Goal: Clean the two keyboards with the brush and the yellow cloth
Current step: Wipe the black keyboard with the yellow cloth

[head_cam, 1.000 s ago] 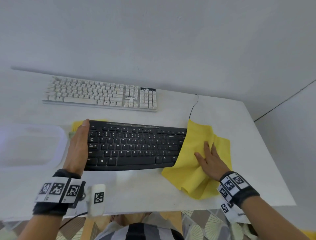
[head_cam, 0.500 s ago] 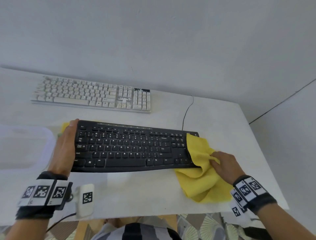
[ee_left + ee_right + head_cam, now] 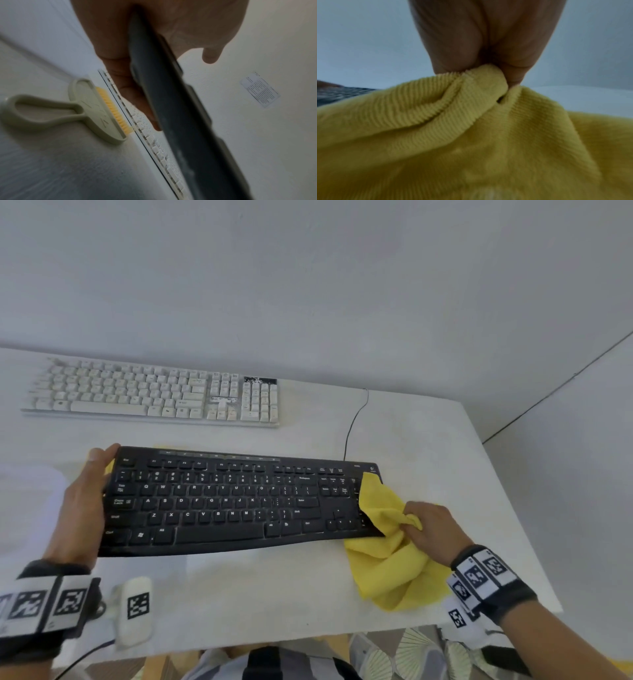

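Observation:
A black keyboard (image 3: pixel 233 501) is held near the table's front, its left end gripped by my left hand (image 3: pixel 85 498), fingers under it and thumb on top. The left wrist view shows that keyboard (image 3: pixel 171 108) edge-on in my left hand (image 3: pixel 154 33), raised off the table. My right hand (image 3: pixel 431 529) bunches the yellow cloth (image 3: pixel 390 563), which drapes over the keyboard's right end. In the right wrist view the fingers (image 3: pixel 453 40) pinch a fold of the cloth (image 3: pixel 453 128). A white keyboard (image 3: pixel 154 395) lies further back. The pale green brush (image 3: pixel 82 111) with yellow bristles lies beside the white keyboard (image 3: pixel 154 142).
A clear plastic container (image 3: pixel 20 501) sits at the left edge. A thin black cable (image 3: pixel 352 426) runs from the black keyboard to the table's back edge. A wall corner stands close on the right. The table (image 3: pixel 239 594) ends just below my wrists.
My right hand went from lying flat on the cloth to bunching it and pulling it right, uncovering the keyboard's right end. The left hand has kept its grip on the keyboard.

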`<state>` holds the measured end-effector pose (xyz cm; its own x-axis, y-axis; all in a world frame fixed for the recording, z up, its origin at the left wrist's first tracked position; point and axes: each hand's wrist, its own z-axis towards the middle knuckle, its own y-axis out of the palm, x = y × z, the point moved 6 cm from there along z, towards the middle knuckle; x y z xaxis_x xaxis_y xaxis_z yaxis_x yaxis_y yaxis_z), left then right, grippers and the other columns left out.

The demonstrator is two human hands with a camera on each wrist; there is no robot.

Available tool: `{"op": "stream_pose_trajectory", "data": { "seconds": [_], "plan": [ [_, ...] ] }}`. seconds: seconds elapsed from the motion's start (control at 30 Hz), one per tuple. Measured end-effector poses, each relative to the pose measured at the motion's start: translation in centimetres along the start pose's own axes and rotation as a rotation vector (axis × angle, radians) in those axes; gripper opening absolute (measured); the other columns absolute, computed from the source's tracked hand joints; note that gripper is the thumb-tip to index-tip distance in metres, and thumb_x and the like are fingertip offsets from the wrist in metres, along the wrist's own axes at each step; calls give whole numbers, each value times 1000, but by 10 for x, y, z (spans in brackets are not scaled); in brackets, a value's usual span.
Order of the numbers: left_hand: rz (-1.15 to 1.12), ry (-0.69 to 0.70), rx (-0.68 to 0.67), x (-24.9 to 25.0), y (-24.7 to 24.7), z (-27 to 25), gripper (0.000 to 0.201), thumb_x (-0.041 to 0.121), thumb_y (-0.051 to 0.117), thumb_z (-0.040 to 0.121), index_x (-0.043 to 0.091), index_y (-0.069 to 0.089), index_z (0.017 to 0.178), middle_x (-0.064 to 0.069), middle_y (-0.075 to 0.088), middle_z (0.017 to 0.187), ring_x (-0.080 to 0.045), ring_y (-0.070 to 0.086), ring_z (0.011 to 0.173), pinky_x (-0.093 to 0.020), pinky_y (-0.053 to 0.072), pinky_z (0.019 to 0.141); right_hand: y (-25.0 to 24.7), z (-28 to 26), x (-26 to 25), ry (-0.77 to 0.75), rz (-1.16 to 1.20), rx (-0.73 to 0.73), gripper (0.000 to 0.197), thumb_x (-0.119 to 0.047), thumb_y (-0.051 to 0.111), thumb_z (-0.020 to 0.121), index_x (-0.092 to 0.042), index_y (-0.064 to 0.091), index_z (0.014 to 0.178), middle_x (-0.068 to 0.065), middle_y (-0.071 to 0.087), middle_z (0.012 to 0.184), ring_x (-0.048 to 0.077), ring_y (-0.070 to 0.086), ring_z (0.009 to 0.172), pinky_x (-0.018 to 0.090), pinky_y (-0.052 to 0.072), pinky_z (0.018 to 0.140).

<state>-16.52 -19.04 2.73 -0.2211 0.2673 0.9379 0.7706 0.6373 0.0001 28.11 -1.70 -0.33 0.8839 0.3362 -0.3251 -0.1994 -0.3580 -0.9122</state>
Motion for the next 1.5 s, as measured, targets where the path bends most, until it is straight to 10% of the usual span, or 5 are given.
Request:
{"op": "stream_pose_trajectory", "data": {
  "seconds": [0.17, 0.37, 0.7, 0.93, 1.5],
  "plan": [
    [9, -8, 24, -6, -7, 2, 49, 95, 44, 64, 66, 69, 94, 10, 76, 107, -31, 69, 107, -55, 52, 96, -60, -1, 14, -25, 101, 244, 47, -10, 42, 77, -18, 59, 120, -2, 60, 112, 16, 53, 98, 31, 41, 86],
    [14, 3, 9, -23, -18, 15, 82, 105, 47, 59, 59, 62, 125, -2, 70, 132, -38, 68, 115, -70, 47, 101, -73, 22, 6, 36, 57, 371, 43, -28, 27, 73, -12, 66, 78, 9, 66, 91, 32, 61, 84, 35, 45, 76],
    [77, 5, 125, -74, -73, 81, 48, 69, 41, 100, 48, 56, 141, 1, 75, 121, -38, 66, 119, -59, 48, 102, 1, 63, -50, -97, 215, 187, 41, -19, 44, 96, -6, 50, 135, 15, 52, 133, 31, 47, 123, 38, 35, 108],
    [25, 41, 135, -72, -61, 80, 31, 57, 39, 106, 57, 64, 125, 17, 75, 111, -17, 68, 107, -39, 49, 89, 11, 72, -78, -152, 200, 194, 34, -29, 40, 78, -6, 65, 82, 10, 64, 85, 28, 57, 82, 33, 42, 76],
    [-40, -25, 17, -25, -17, 18, 81, 94, 43, 74, 48, 58, 139, -2, 72, 128, -40, 67, 117, -75, 46, 99, -9, 93, -59, -13, 58, 109, 30, -34, 48, 87, -11, 65, 95, 10, 62, 95, 27, 56, 88, 31, 35, 73]
  ]
}}
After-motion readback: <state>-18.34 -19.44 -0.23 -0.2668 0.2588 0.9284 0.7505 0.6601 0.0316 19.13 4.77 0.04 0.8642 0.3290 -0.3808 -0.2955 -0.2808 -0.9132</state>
